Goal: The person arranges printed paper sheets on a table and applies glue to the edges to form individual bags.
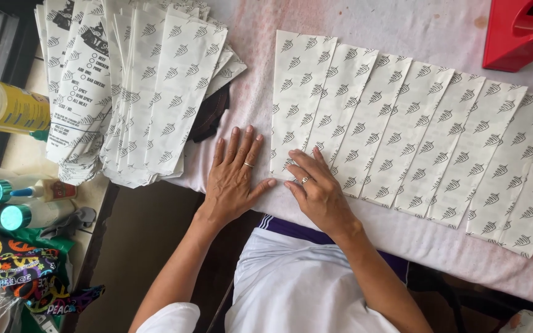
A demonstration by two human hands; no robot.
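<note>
My left hand (232,179) lies flat, fingers spread, on the worktop (248,105). My right hand (316,188) presses, grip spread, on the leftmost paper bag (297,98) of the fanned row.

Soft, even daylight filled the scene, brightest on the pale pink-stained cloth-covered table (427,28) at the top. Shadows were faint, only thin ones under the fanned white printed paper sleeves (402,129). The picture was sharp overall, with slight wide-angle bending near the edges.
</note>
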